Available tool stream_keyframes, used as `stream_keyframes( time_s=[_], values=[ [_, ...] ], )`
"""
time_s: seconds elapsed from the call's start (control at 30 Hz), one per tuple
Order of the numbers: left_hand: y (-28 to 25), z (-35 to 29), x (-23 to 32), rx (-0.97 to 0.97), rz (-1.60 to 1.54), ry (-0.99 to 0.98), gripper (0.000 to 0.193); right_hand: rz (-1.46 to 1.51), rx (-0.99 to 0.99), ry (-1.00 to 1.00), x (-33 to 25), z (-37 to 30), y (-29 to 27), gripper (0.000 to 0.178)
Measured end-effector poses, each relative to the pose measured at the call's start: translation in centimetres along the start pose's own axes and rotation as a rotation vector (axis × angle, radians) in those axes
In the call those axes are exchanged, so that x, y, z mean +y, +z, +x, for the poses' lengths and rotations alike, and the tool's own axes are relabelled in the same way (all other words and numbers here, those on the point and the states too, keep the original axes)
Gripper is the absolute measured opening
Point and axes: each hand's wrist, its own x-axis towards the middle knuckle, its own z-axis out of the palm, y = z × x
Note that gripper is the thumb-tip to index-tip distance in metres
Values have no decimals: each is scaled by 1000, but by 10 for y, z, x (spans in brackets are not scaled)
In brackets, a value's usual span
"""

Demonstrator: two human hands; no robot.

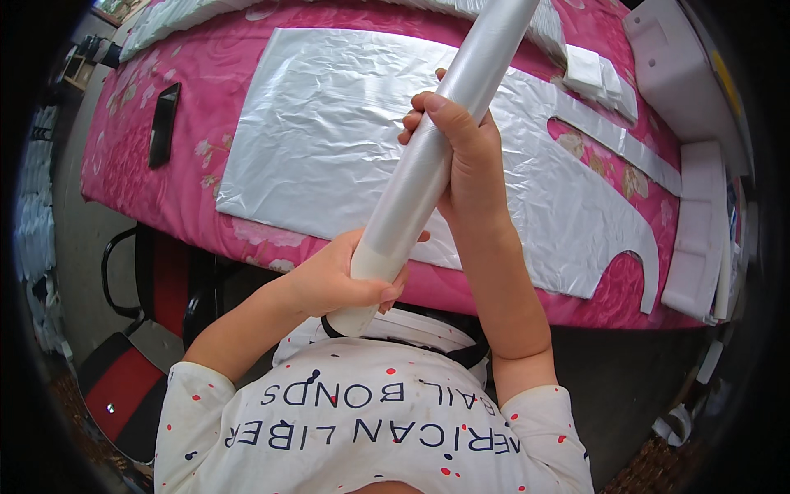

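A long roll of translucent plastic film (424, 177) slants up and to the right in front of me, above the table. My left hand (333, 276) is closed around its lower end, near my waist, where the pale core shows. Further up, my right hand (465, 140) wraps the roll around its middle. Beneath it, a silvery-white plastic sheet (329, 123) lies spread on the table, wrinkled, with curved cutouts and strap-like strips at its right end, like a disposable apron. The roll's upper end runs out of the picture.
A pink flowered cloth covers the table (132, 177). A black phone (164, 123) lies on its left side. Folded white plastic (584, 70) sits at the back right, by white foam boxes (695, 222). Red-and-black chairs (123, 379) stand at the left.
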Motion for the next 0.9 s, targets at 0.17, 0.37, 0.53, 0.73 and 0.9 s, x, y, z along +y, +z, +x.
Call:
stream_keyframes(
  time_s=[0.17, 0.37, 0.53, 0.73, 0.9],
  values=[
    [-8, 3, -5, -90, 2, 10, 79, 31, 52, 17, 3, -5, -4, 59],
    [-20, 22, -18, 236, 113, 184, 49, -157, 105, -37, 39, -16, -12, 43],
    [-31, 6, -21, 191, 256, -108, 35, -87, 228, -2, 45, -13, -31, 42],
    [-54, -28, -36, 182, 210, -422, 31, -383, 303, -5, -6, 40, -135, 36],
    [-65, -47, -55, 198, 175, -444, 45, -584, 227, 158, -38, 41, -155, 23]
  ],
)
